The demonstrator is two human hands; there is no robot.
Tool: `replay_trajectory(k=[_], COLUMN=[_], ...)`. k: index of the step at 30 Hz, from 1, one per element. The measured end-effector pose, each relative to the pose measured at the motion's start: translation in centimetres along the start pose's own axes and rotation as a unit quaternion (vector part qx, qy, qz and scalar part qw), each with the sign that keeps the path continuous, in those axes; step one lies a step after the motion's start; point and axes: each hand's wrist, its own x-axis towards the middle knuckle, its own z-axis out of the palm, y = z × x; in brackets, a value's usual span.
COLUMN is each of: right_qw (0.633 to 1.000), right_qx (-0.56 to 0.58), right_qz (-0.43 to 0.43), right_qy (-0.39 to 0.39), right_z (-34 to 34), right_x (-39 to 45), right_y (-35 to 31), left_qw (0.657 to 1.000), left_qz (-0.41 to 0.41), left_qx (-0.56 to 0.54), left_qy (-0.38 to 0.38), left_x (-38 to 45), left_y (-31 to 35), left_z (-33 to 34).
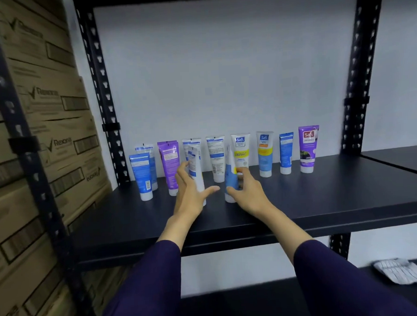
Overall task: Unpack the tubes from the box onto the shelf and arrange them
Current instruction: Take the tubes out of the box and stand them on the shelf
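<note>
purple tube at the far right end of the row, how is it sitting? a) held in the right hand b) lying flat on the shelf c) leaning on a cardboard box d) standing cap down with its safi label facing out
d: the purple tube stands upright on its white cap at the right end of the row on the shelf, Safi label facing out, apart from both hands.

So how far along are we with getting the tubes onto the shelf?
Well under way. A back row of tubes already stands cap-down on the shelf, from the blue tube at the left to the purple tube at the right. In hand: the left hand and right hand each set a tube down in front. The box is out of view, so what remains is unknown.
</note>
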Motion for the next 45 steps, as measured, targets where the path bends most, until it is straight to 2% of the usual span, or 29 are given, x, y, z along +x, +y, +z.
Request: replay_trajectory(k=[3, 5, 9, 16, 26, 31, 36, 39, 45], right_qw=[1.000, 1.000, 0.999, 0.997, 0.994, 0.992, 0.990, 0.981, 0.941], right_qx=[0.006, 0.004, -0.010, -0.023, -0.034, -0.102, -0.132, -0.189, -0.325], right_qz=[0.013, 0.017, 0.021, 0.022, 0.032, 0.066, 0.036, 0.012, 0.007], right_qy=[-0.010, -0.015, -0.024, -0.069, -0.096, -0.024, 0.028, 0.038, 0.089], right_z=[0.3, 0.6, 1.2, 1.3, 1.3, 0.5, -0.9, -2.7, -9.7], right_x=[1.6, 2.6, 4.8, 7.1, 6.8, 5.7, 2.9, 0.3, -6.4], right_y=[0.4, 0.8, 1.7, 3.2, 3.3, 3.3, 2.2, 0.7, -1.5], left_qw=[0.995, 0.993, 0.996, 0.999, 0.990, 0.989, 0.981, 0.977, 0.981], left_qz=[-0.024, -0.004, 0.025, 0.025, 0.008, -0.018, -0.054, -0.026, 0.053], left_qx=[-0.093, -0.111, -0.067, 0.012, 0.138, 0.143, 0.188, 0.211, 0.151], left_qy=[-0.012, -0.030, -0.060, -0.036, -0.025, -0.029, -0.001, -0.008, -0.106], left_x=[0.3, 0.4, 1.7, 4.9, 4.6, 3.0, 0.2, -1.1, -4.7], left_y=[-0.3, -0.9, -2.0, -3.5, -3.7, -2.1, 0.6, 2.9, 9.2], left_z=[0.1, 0.5, 0.9, 1.9, 1.9, 1.6, 1.1, 1.0, 3.6])
